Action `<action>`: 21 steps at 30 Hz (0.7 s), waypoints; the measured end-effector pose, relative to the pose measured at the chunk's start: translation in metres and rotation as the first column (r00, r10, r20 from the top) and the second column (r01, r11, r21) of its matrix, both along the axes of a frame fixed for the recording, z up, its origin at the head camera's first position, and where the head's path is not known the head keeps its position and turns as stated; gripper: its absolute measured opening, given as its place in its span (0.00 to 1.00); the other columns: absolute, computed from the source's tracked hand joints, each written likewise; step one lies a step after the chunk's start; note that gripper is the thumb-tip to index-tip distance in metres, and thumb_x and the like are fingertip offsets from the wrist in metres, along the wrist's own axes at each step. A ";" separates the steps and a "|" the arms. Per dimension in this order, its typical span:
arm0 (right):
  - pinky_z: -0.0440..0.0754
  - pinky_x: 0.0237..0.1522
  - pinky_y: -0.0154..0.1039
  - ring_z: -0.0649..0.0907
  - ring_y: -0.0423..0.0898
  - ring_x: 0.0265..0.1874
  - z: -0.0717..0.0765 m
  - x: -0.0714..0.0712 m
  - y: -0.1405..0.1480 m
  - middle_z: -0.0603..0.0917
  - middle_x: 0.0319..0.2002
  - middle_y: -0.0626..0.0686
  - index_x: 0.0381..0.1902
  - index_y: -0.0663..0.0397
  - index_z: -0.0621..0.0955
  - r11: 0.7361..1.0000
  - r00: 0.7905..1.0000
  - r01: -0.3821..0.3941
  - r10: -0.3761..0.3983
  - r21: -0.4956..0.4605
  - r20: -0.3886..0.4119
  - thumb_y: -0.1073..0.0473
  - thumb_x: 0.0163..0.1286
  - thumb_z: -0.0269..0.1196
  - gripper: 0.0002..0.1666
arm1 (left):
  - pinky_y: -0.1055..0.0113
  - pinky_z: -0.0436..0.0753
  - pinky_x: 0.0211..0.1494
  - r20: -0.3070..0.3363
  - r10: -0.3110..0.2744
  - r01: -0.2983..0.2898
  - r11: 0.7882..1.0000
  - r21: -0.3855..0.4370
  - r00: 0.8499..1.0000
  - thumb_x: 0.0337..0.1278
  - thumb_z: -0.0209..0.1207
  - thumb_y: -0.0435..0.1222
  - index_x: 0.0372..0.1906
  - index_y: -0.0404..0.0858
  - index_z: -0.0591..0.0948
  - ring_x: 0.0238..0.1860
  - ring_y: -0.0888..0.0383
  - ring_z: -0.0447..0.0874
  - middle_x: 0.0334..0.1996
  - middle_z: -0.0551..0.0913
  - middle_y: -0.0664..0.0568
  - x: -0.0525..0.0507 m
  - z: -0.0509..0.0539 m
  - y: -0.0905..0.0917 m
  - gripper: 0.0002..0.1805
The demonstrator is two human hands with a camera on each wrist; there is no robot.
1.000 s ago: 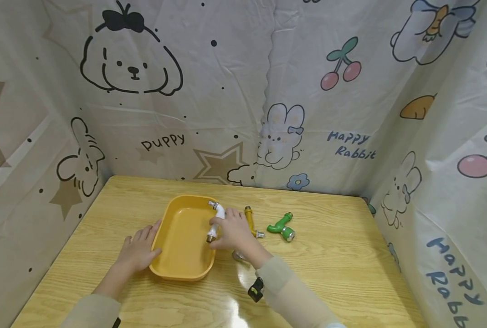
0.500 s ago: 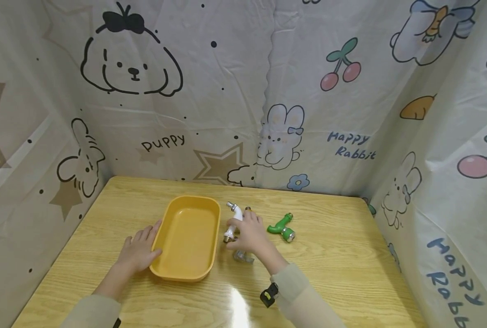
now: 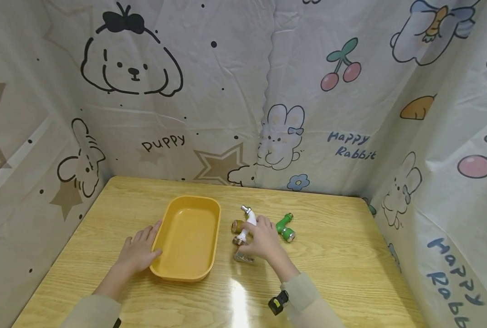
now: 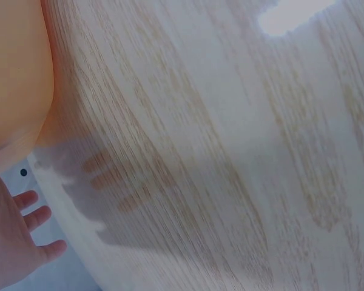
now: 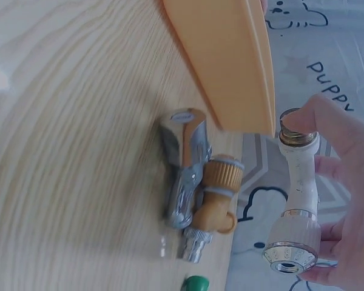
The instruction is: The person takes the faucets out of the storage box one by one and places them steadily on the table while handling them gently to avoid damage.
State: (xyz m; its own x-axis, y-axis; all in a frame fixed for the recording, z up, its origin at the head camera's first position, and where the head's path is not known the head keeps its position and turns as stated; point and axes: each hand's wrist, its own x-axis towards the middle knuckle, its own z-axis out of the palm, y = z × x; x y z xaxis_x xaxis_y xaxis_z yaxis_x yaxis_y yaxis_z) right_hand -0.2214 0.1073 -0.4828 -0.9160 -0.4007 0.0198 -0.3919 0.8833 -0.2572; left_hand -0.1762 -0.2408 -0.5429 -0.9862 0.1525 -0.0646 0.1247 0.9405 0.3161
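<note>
My right hand (image 3: 264,238) grips a white faucet (image 3: 251,219) with metal ends, held above the table. In the right wrist view the thumb presses the brass threaded end of this faucet (image 5: 302,188), and the fingers lie behind it. Under the hand are a yellow faucet (image 3: 237,226), partly covered, and a chrome faucet (image 3: 243,257); the two lie side by side in the right wrist view. Just right of the hand lies a green faucet (image 3: 287,230), partly hidden. My left hand (image 3: 136,251) rests with extended fingers against the left side of a yellow tray (image 3: 187,237).
The wooden table (image 3: 333,255) is enclosed by a printed cloth (image 3: 210,91) at the back and both sides. Nothing lies in the tray. A black strap device (image 3: 278,302) is on the right wrist.
My right hand has carried the white faucet rightward, from over the tray's right edge to above the other faucets. The left hand and the tray have stayed put.
</note>
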 end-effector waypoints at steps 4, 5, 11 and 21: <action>0.65 0.52 0.54 0.68 0.57 0.52 -0.005 0.001 0.009 0.70 0.51 0.62 0.54 0.41 0.77 1.000 1.000 0.020 -0.020 -0.016 0.006 0.41 0.42 0.68 0.37 | 0.31 0.51 0.57 0.011 0.002 -0.002 1.000 0.002 1.000 0.58 0.50 0.46 0.72 0.41 0.41 0.63 0.32 0.54 0.64 0.55 0.32 0.000 -0.001 0.000 0.43; 0.65 0.53 0.54 0.68 0.58 0.52 -0.007 0.002 0.012 0.70 0.52 0.62 0.54 0.41 0.77 1.000 1.000 0.026 -0.026 -0.017 0.008 0.42 0.42 0.68 0.37 | 0.31 0.52 0.57 0.006 0.002 -0.002 1.000 0.003 1.000 0.58 0.51 0.46 0.72 0.41 0.41 0.62 0.32 0.54 0.64 0.56 0.32 0.000 0.000 0.000 0.43; 0.64 0.55 0.56 0.68 0.57 0.51 -0.016 0.005 0.024 0.70 0.50 0.62 0.52 0.41 0.78 0.998 0.999 0.052 -0.052 -0.026 0.000 0.43 0.40 0.69 0.36 | 0.31 0.53 0.56 -0.006 0.002 -0.002 1.000 0.010 1.000 0.57 0.52 0.45 0.71 0.41 0.42 0.62 0.32 0.56 0.63 0.57 0.31 0.002 0.003 0.002 0.43; 0.65 0.54 0.59 0.70 0.58 0.50 -0.026 0.011 0.039 0.72 0.50 0.64 0.51 0.43 0.79 0.996 0.997 0.073 -0.074 -0.048 -0.013 0.43 0.39 0.71 0.37 | 0.31 0.54 0.56 0.000 0.006 -0.006 1.000 0.004 1.000 0.57 0.52 0.45 0.71 0.41 0.43 0.62 0.32 0.56 0.63 0.58 0.32 0.002 0.004 0.003 0.43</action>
State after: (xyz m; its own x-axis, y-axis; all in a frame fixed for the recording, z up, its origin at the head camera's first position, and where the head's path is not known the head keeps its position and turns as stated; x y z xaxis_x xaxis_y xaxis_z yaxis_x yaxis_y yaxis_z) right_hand -0.2105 0.1466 -0.5090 -0.9425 -0.3303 0.0506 -0.3301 0.8970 -0.2939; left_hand -0.1739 -0.2379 -0.5388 -0.9871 0.1469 -0.0638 0.1192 0.9399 0.3200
